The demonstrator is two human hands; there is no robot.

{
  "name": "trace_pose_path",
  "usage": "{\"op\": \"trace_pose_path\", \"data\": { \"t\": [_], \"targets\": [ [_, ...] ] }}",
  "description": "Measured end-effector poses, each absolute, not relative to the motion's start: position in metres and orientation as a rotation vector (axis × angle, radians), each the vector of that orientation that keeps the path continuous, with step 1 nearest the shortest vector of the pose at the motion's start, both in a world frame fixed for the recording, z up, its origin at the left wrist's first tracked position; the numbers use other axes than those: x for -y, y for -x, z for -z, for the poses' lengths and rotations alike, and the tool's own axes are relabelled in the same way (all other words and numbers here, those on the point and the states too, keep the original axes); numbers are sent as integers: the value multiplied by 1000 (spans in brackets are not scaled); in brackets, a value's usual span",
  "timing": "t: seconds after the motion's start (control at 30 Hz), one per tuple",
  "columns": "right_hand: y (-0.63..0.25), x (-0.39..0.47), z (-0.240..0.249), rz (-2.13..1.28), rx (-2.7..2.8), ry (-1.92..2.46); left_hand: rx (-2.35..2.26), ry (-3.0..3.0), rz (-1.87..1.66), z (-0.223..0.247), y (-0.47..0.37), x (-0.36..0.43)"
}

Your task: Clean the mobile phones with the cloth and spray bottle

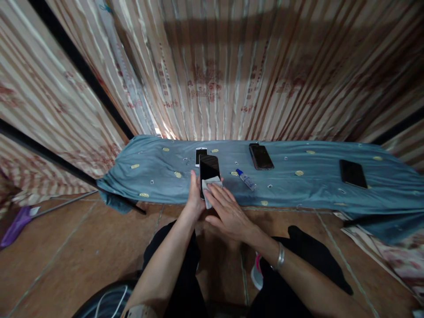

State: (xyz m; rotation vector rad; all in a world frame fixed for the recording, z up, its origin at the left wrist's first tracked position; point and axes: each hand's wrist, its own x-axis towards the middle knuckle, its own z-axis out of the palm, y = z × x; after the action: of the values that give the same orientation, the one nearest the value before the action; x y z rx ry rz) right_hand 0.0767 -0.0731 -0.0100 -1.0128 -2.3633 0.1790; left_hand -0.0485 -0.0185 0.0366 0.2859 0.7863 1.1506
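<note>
My left hand (196, 194) is wrapped round a black smartphone (209, 167), its dark screen facing up toward me. Over the lower part of that screen lies a pale grey cloth (208, 201), pressed flat under the fingers of my right hand (227, 208). Just beyond the held phone, a white smartphone (201, 154) rests on the blue cloth cover (225, 152). To the right of my hands lies a small clear spray bottle (247, 180) with a blue cap.
Two dark phones (261, 157) lie together at the middle right of the cover; a black tablet-like device (353, 173) is farther right. Striped curtains (212, 79) hang behind. Black poles (82, 79) slant at the left. A purple-headed broom (20, 225) lies on the tiled floor (66, 251).
</note>
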Motion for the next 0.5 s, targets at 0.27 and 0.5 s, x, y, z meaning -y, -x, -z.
{"op": "trace_pose_path", "data": {
  "t": [0.27,0.5],
  "targets": [
    [-90,57,3,-140,2258,1171,-756,-421,-1185,-29,28,21],
    [-94,53,0,-118,2276,1068,-816,-625,-1271,-8,20,18]
  ]
}}
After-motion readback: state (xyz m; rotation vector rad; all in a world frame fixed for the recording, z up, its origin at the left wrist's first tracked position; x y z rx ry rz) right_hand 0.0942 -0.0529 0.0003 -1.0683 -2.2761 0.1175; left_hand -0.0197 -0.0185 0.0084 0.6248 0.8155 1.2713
